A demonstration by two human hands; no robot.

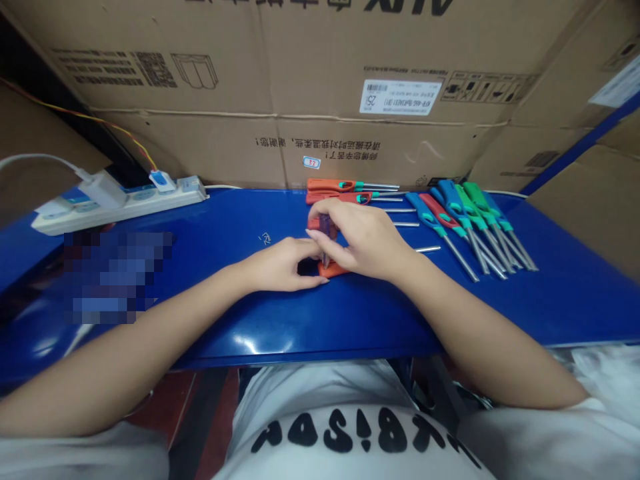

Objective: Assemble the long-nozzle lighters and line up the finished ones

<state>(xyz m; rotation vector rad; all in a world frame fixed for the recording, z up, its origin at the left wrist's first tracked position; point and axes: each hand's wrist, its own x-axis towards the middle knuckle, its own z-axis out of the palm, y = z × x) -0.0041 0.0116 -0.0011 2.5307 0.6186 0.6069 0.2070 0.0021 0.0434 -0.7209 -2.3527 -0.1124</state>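
Note:
My right hand (363, 240) is curled over an orange long-nosed lighter (331, 269) lying on the blue table (225, 313); its metal nozzle tip (429, 250) pokes out to the right of the hand. My left hand (280, 265) rests on the table with its fingertips pinched against the lighter's near end. Most of the lighter's body is hidden under both hands.
Two orange lighters (345, 191) lie just behind my hands. A fanned row of blue, red and green lighters (465, 220) lies to the right. A white power strip (120, 203) with plugs sits at the back left. Cardboard boxes (320, 87) wall the table's far edge.

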